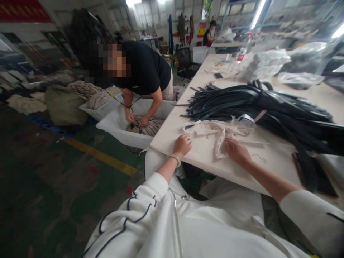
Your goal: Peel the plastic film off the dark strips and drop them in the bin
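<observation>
My left hand (183,145) rests at the near left edge of the table (199,152), its fingers curled in; whether anything is inside them is hidden. A pale green bangle (176,160) circles that wrist. Farther right, my right hand (238,151) lies on the tabletop with its fingers closed on the end of a crumpled off-white fabric strip (220,145). More of these thin strips (206,128) spread loosely between and beyond my hands. Behind them lies a large tied bundle of long black straps (231,102).
A co-worker (147,68) bends over a white bin (120,127) of beige cords left of the table. A dark phone-like slab (319,175) lies at right, partly under a strap. Clear plastic bags (268,62) and a bottle (243,50) stand farther back; a chair (185,62) is beyond.
</observation>
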Available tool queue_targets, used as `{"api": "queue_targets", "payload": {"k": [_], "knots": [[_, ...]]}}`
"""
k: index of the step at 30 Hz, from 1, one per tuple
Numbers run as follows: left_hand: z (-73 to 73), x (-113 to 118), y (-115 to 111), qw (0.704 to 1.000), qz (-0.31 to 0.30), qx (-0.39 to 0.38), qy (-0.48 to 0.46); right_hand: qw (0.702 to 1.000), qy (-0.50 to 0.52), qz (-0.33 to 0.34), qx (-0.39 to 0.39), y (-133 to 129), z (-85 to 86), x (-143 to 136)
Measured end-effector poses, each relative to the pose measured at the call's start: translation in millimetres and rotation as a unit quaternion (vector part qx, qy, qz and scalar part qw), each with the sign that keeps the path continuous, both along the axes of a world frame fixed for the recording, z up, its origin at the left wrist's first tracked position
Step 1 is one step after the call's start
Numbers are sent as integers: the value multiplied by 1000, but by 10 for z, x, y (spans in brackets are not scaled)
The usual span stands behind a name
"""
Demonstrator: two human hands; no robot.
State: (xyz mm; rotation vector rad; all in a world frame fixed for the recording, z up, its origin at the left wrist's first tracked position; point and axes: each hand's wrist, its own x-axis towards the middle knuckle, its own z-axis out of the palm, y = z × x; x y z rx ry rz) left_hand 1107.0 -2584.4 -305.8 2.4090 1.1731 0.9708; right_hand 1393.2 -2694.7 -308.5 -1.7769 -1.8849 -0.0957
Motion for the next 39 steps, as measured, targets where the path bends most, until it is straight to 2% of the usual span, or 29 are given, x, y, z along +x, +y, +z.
{"api": "queue_targets", "payload": {"k": [6,18,32,39], "knots": [[4,-8,-6,1000,-5,-2,2,1000,-1,7,-8,13,9,-3],[-86,-9,35,1000,-2,-12,-7,1000,-2,-8,-24,6,-11,-19],[-51,-14,13,1000,-6,-20,-10,1000,1,-3,-28,13,-50,11],[-17,-76,-126,999,-11,-32,-36,1000,-3,9,-12,19,-58,12]]}}
